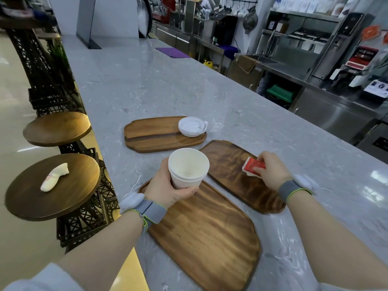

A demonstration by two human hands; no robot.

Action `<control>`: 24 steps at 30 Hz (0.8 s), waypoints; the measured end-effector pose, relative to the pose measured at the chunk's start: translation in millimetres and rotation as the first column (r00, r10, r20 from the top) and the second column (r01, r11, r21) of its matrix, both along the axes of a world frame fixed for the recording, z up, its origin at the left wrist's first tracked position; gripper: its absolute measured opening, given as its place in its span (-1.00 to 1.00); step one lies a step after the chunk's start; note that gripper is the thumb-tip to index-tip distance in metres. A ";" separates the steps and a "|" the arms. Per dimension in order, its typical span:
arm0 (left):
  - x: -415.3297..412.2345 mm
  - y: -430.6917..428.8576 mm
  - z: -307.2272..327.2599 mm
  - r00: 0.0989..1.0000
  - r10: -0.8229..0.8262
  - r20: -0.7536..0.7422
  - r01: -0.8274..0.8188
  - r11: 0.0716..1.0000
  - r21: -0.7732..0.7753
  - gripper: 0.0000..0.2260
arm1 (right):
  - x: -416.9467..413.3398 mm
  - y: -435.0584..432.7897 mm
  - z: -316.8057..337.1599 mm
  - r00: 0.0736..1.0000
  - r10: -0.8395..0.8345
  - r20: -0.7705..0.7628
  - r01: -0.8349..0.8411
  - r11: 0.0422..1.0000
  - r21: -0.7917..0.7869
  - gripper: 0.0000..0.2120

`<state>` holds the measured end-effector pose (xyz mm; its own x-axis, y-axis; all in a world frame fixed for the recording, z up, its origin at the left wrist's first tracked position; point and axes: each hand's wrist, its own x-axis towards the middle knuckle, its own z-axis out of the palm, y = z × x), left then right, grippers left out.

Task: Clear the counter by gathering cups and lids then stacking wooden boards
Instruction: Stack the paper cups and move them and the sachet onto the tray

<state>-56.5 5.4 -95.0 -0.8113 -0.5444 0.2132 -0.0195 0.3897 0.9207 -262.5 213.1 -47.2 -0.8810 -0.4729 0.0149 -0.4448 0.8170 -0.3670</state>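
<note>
While gripping: my left hand [168,185] wraps nested cups [187,168], frame centre.
Right hand [270,171]: clamps red packet [253,165] on board [241,175].
Lids [192,126]: above the cups.

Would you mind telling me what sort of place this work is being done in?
Most likely a cafe or drinks shop: a long marble counter with round bar stools on the customer side, and stainless-steel worktops and machines behind it. Paper cups and wooden boards fit that.

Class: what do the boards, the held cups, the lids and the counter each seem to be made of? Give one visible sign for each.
Boards: wood with a smooth, perhaps oiled finish; streaked brown grain.
Cups in the left hand: likely paper, matte off-white with thin rims.
Lids: probably plastic, glossy white with moulded rings.
Counter: polished stone or a stone-look surface; grey veining and reflections.
</note>
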 end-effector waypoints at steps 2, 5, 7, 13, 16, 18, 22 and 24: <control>-0.1 -0.6 0.2 1.000 0.004 0.005 -0.004 1.000 -0.003 -0.25 | 7.9 -1.5 -1.7 1.000 0.013 0.000 -0.013 0.994 -0.113 -0.77; 0.1 -1.1 0.3 1.000 0.007 0.009 -0.007 1.000 -0.007 -0.26 | 20.2 -6.5 -5.8 0.997 0.072 0.005 -0.069 0.976 -0.208 -0.76; -0.1 -1.6 -0.4 1.000 0.004 0.010 -0.004 1.000 -0.009 -0.26 | 26.7 -9.5 -8.7 0.990 0.138 0.017 -0.130 0.961 -0.244 -0.71; 0.0 -2.1 -1.6 1.000 -0.004 0.014 0.004 1.000 -0.015 -0.26 | 32.6 -7.3 -19.7 0.975 0.213 -0.064 -0.221 0.957 -0.186 -0.66; 0.2 -2.0 -1.7 1.000 0.001 0.004 -0.001 1.000 -0.015 -0.24 | 32.5 -8.5 -21.7 0.974 0.216 -0.070 -0.226 0.957 -0.183 -0.67; -0.1 -2.3 -2.1 1.000 0.003 -0.001 -0.003 1.000 -0.018 -0.25 | 33.8 -9.0 -21.1 0.977 0.205 -0.062 -0.213 0.957 -0.195 -0.69; 0.3 -2.9 -3.5 1.000 -0.003 -0.008 0.003 1.000 -0.028 -0.24 | 40.2 -5.2 -18.9 0.988 0.151 -0.013 -0.150 0.958 -0.246 -0.70; 1.0 -2.4 -2.6 1.000 -0.008 -0.002 0.008 1.000 -0.025 -0.25 | 44.9 -0.5 -17.1 0.992 0.128 0.021 -0.117 0.953 -0.278 -0.72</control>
<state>-55.5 3.0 -97.6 -0.8148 -0.5328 0.2284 -0.0144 0.4124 0.9109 -217.5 212.6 -64.2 -0.8188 -0.5598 0.1275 -0.5165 0.6213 -0.5892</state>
